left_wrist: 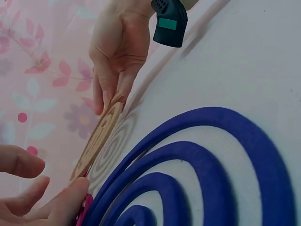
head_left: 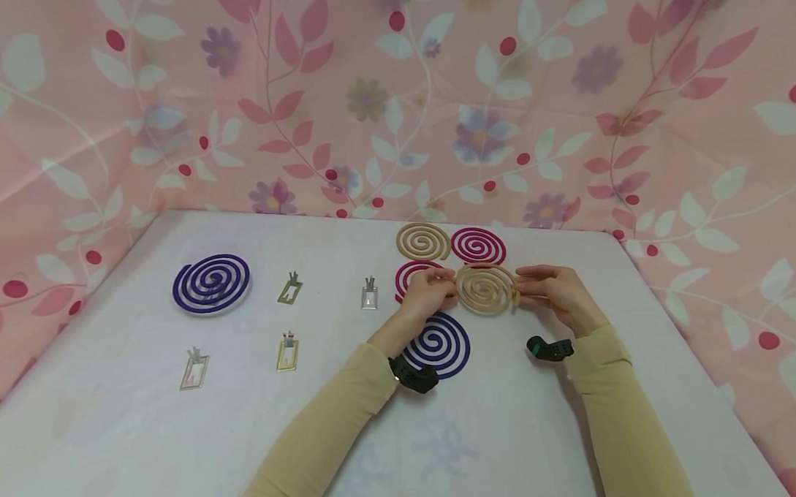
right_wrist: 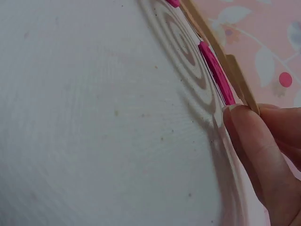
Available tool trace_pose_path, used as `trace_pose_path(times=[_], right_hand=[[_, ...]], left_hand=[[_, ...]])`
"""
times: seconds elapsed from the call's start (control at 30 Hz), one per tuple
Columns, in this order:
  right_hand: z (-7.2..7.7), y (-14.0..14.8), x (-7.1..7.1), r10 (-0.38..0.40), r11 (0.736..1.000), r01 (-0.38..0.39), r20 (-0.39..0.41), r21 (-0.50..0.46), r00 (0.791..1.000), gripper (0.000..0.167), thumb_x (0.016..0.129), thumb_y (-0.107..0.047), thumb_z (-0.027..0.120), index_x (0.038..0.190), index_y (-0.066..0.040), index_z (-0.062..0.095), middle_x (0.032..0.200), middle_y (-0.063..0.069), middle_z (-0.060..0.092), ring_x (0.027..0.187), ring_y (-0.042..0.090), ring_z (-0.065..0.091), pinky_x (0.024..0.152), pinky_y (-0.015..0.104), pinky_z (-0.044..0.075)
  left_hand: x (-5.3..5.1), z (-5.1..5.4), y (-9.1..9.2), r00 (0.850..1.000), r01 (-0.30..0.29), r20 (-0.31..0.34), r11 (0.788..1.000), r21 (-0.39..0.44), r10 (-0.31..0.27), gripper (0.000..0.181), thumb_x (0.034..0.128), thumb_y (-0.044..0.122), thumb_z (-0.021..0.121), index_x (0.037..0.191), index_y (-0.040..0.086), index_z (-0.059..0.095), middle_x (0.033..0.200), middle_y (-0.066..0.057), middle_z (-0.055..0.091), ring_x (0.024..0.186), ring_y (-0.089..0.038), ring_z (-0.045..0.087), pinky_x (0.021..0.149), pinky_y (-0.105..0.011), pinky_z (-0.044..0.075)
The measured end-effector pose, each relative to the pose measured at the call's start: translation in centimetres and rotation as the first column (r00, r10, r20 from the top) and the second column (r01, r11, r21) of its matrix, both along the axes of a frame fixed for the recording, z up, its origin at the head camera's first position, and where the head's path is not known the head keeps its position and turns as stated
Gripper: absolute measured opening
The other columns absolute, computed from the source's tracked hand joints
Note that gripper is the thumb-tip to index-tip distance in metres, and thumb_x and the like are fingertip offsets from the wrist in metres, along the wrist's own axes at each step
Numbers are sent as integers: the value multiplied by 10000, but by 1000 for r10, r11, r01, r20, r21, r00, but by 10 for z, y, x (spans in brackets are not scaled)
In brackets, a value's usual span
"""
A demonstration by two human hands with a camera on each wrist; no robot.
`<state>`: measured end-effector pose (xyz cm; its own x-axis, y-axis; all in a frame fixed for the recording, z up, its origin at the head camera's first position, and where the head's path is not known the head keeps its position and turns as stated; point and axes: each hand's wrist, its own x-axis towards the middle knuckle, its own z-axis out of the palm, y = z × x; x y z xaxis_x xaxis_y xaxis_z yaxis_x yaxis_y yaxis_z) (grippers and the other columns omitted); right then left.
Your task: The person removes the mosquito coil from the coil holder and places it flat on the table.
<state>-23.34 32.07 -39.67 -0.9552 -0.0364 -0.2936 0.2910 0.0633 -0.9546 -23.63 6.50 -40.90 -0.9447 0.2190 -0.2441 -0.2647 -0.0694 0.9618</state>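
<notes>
A tan mosquito coil (head_left: 485, 288) is held above the table between both hands, and its shadow shows beneath it in the wrist views. My right hand (head_left: 560, 294) pinches its right rim between thumb and fingers. At the left rim is my left hand (head_left: 429, 295), its thumb (left_wrist: 70, 200) against the edge and its fingers curled beside it. Under the left wrist lies a blue coil (head_left: 444, 343). A magenta coil (head_left: 405, 274) is partly hidden behind the left hand. Farther back lie another tan coil (head_left: 423, 242) and a magenta coil (head_left: 478, 246).
Toward the left, a blue coil (head_left: 211, 283) has a metal piece showing beneath it. Several small metal coil stands, such as a silver stand (head_left: 369, 293) and a gold stand (head_left: 287, 352), lie about the white tabletop (head_left: 148, 447). A pink floral cloth (head_left: 379, 81) hangs behind.
</notes>
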Motion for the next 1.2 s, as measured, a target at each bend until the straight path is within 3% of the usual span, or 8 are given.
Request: trace_pose_path(times=[0.33, 0.63, 0.73, 0.87, 1.0, 1.2], right_hand=[[-1, 5, 1, -32, 996, 29, 30, 86, 999, 579, 930, -32, 677, 1430, 118, 427, 890, -14, 749, 811, 85, 726, 775, 256, 602], [2, 4, 2, -35, 989, 33, 14, 142, 999, 560, 947, -54, 657, 1422, 132, 425, 902, -15, 754, 831, 85, 728, 810, 269, 597], [3, 3, 3, -41, 987, 40, 4, 154, 999, 558, 946, -53, 658, 1415, 142, 427, 893, -16, 752, 832, 84, 726, 823, 279, 597], [5, 2, 3, -44, 984, 46, -13, 171, 999, 550, 943, -62, 667, 1395, 156, 440, 860, -23, 749, 820, 73, 723, 824, 275, 597], [5, 1, 3, -41, 984, 45, -24, 171, 999, 549, 943, -57, 665, 1390, 167, 437, 846, -32, 746, 810, 57, 717, 816, 267, 598], [5, 0, 2, -51, 987, 56, -34, 151, 998, 544, 943, -35, 656, 1391, 172, 428, 873, -17, 743, 816, 64, 718, 822, 286, 598]], left_hand=[[2, 4, -1, 995, 83, -39, 991, -103, -87, 369, 911, 55, 594, 1271, -19, 633, 976, -29, 579, 875, -138, 616, 909, -314, 580], [8, 11, -1, 983, 170, -40, 970, -176, -179, 444, 902, 83, 579, 1340, 11, 593, 1104, -81, 624, 1003, -223, 650, 951, -358, 562], [8, 11, -1, 980, 181, -52, 964, -195, -194, 454, 896, 88, 582, 1342, 7, 588, 991, -49, 614, 888, -157, 611, 850, -268, 557], [9, 13, -1, 972, 201, -69, 949, -242, -223, 470, 901, 114, 585, 1361, 21, 576, 849, -7, 555, 772, -110, 526, 693, -204, 435], [9, 14, -1, 969, 216, -64, 941, -261, -240, 474, 915, 137, 588, 1378, 37, 565, 883, -4, 556, 796, -110, 520, 700, -208, 420], [10, 16, -1, 967, 225, -66, 945, -236, -246, 464, 940, 132, 575, 1391, 25, 548, 917, -3, 549, 812, -114, 530, 706, -201, 432]])
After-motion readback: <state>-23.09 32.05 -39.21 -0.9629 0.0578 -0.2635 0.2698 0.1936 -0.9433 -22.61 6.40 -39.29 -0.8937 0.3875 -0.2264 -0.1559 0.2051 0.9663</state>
